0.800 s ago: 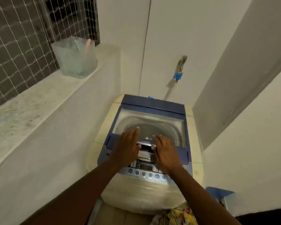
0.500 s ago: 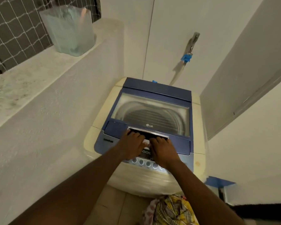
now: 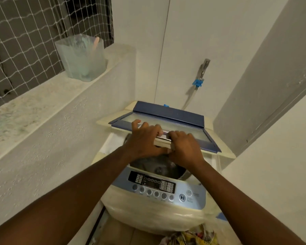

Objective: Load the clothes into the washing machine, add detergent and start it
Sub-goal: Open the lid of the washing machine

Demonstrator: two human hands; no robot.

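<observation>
A cream and blue top-loading washing machine stands in a narrow corner. Its blue-framed glass lid is raised and folded back, held up at its front handle. My left hand and my right hand both grip that handle from below, side by side. Under them the dark drum shows, partly hidden by my hands. The control panel with round buttons faces me. A bundle of yellow patterned clothes lies on the floor at the bottom edge.
A translucent plastic container stands on the stone ledge at the left, before a netted window. A tap with a blue hose fitting is on the back wall. White walls close in on both sides.
The lid was flat and closed with my hands at its front handle. Both hands have lifted it up and back, exposing the drum and the whole control panel.
</observation>
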